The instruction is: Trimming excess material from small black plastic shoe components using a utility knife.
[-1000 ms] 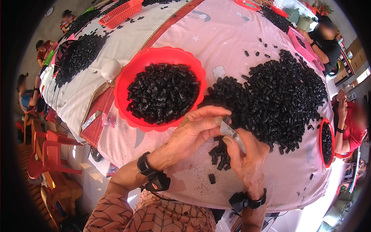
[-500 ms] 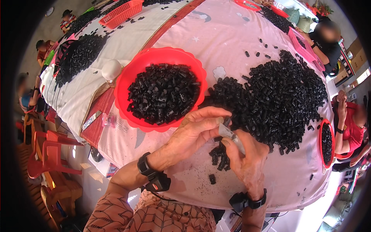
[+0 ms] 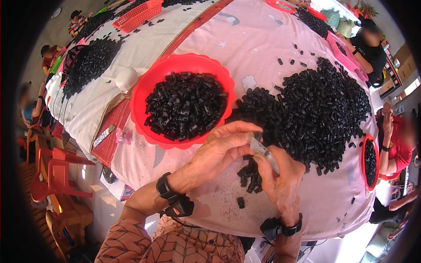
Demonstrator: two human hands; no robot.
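My left hand (image 3: 217, 151) is closed, with thumb and fingertips pinching a small black plastic part (image 3: 258, 136) that they mostly hide. My right hand (image 3: 283, 179) grips a flat, pale grey blade-like tool (image 3: 265, 153), its tip up against that part. Both hands meet over the pink cloth, just below a big heap of black plastic parts (image 3: 324, 114). Under the fingers lies a small cluster of the same parts (image 3: 250, 177), and one loose part (image 3: 240, 202) sits nearer to me amid dark specks. Left of the hands, a red scalloped bowl (image 3: 139, 94) holds many more.
A white-capped jar (image 3: 126, 81) stands left of the bowl. At the right edge is a red tray of parts (image 3: 370, 162). Farther off are a pink basket (image 3: 344, 52) and a red basket (image 3: 138, 16). Several people work around the tables; red chairs (image 3: 57, 175) stand left.
The blade-like tool in my right hand has turned slightly against the black part. My left hand stays almost in place. At the far right, a person's arm has shifted.
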